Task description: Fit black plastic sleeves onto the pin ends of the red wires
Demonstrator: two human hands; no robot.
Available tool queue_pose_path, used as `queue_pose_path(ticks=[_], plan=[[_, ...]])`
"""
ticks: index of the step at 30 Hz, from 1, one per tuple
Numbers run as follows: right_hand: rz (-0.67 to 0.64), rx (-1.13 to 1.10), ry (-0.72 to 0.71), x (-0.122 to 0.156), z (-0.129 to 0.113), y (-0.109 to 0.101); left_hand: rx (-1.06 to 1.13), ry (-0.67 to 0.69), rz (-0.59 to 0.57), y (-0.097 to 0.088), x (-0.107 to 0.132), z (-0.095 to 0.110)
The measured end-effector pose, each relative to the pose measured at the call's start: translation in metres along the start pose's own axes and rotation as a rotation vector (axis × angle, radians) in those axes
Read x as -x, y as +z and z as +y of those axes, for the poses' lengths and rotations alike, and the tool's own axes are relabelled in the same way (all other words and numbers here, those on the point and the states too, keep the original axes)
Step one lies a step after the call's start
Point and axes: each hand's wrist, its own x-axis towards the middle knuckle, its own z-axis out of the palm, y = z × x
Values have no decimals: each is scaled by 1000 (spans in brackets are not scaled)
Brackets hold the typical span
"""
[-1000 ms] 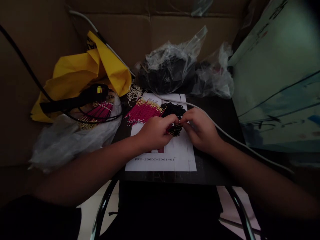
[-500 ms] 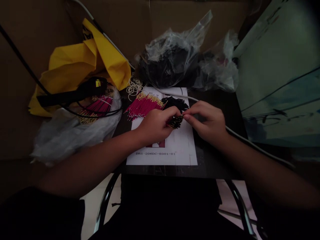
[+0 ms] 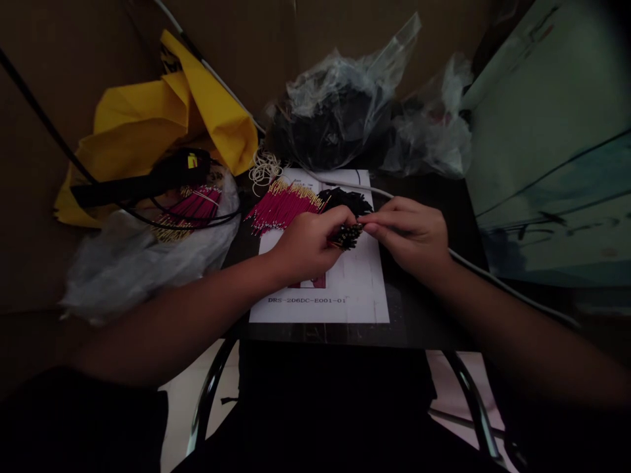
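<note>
My left hand (image 3: 308, 243) is closed around a bundle of wires (image 3: 349, 236); their black ends with small gold-coloured tips point right, and the rest is hidden in the fist. Thumb and forefinger of my right hand (image 3: 411, 233) are pinched at the upper right of those ends; whatever sits between these fingertips is too small to make out. Behind my left hand lies a pile of pink-red wires (image 3: 286, 207) with gold-coloured and silvery ends. Beside it, black pieces (image 3: 342, 198) lie heaped. A printed white sheet (image 3: 365, 295) is under the hands.
The small dark table (image 3: 419, 322) has clear plastic bags (image 3: 340, 118) of black pieces at the back. Left are a yellow bag (image 3: 142, 108), a black strap-like object (image 3: 118, 190) and another wire bundle (image 3: 194, 207) on plastic. A white cable (image 3: 513, 289) crosses the right side.
My right hand has shifted slightly right, its fingertips a little farther from the wire ends. My left hand keeps its grip on the bundle. The view has tilted very slightly.
</note>
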Motion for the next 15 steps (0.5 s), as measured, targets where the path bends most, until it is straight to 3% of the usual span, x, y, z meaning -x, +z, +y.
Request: queue_pose_path(ticks=[10, 15], plan=[[-21, 30, -62, 1, -7, -1, 27, 28, 30, 0, -1, 0], [110, 78, 39, -1, -15, -5, -105, 13, -44, -4, 0, 7]])
